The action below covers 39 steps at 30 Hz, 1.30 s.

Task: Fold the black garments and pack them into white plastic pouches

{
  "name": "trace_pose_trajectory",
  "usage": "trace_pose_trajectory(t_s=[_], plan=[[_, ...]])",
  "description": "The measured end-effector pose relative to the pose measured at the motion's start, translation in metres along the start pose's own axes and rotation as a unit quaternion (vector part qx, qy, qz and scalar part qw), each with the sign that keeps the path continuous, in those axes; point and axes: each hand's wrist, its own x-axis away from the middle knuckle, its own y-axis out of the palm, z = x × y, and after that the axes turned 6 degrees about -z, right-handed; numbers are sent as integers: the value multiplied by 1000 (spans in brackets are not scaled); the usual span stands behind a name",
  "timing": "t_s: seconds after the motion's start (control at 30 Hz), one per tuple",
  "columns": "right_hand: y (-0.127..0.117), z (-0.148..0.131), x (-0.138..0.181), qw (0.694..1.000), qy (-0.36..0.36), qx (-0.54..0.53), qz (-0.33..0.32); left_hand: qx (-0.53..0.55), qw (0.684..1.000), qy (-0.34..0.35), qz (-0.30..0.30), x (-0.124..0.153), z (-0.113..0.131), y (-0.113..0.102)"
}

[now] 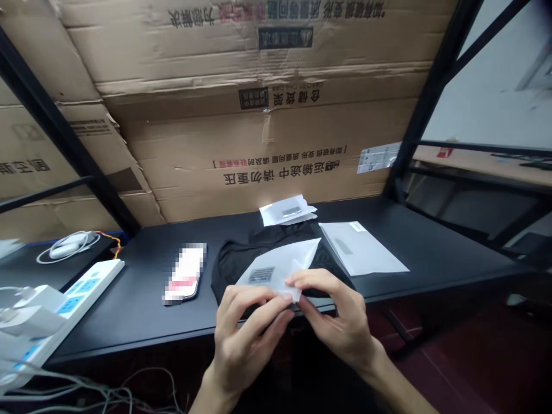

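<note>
Your left hand [245, 345] and right hand [340, 325] meet at one white translucent plastic sleeve [269, 276] with a small dark printed label. The fingers [310, 282] of both hands are nearly closed, pinching its lower edge from either side, just above the counter. Beneath it lies one crumpled black fabric garment [235, 267]. Past that are one folded white plastic packet [287, 211] and, to your right, one flat white envelope [360, 248]. To your left are one smartphone [185, 273], its surface blurred out, one white power strip [81, 305] and one coiled white cable [66, 247]. The black counter [129, 299] carries them, with large cardboard cartons [259, 144] standing behind.
</note>
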Motion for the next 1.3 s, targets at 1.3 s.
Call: trace_pose_trajectory(t_s=[1.3], plan=[[-39, 28, -3, 995, 70, -44, -62, -85, 994, -14, -63, 4, -35, 0]])
